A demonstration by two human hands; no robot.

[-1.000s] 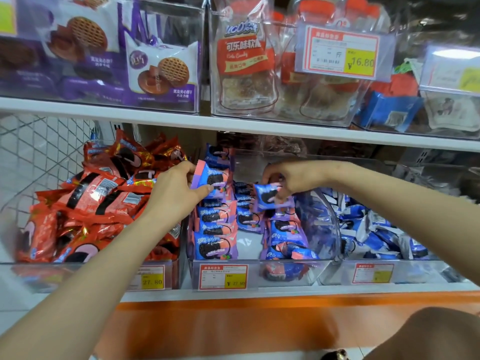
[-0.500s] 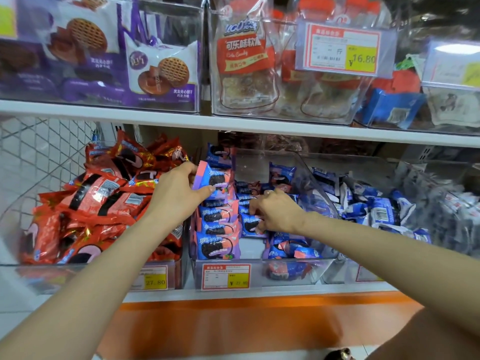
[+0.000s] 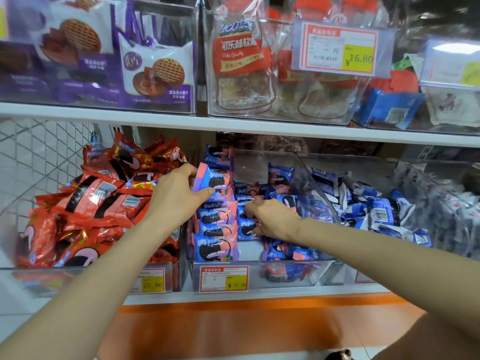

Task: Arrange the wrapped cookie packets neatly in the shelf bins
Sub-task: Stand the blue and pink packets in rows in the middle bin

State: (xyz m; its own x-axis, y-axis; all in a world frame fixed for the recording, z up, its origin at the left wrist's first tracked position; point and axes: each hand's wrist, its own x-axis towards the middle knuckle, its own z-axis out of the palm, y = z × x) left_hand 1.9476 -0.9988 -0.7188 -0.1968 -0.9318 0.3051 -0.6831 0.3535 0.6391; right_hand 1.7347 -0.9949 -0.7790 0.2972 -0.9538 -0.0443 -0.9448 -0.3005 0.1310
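Note:
A clear middle bin (image 3: 291, 266) on the lower shelf holds blue-pink-purple cookie packets. A row of them (image 3: 215, 237) stands on edge along the bin's left side. My left hand (image 3: 176, 196) grips the upper packet (image 3: 215, 181) at the back of that row. My right hand (image 3: 272, 219) reaches into the bin's middle, fingers curled on a packet (image 3: 245, 228) of a second row. Loose packets (image 3: 293, 253) lie at the bin's right front.
A bin of red packets (image 3: 91, 203) stands left, a bin of blue-white packets (image 3: 381, 214) right. Price tags (image 3: 224, 279) hang on the bin fronts. The upper shelf (image 3: 233, 126) carries bins of purple waffle bags and candy bags. An orange ledge (image 3: 259, 320) runs below.
My right hand carried a packet from above the bin's right side down to the left into the second row. The left hand stayed on its packet.

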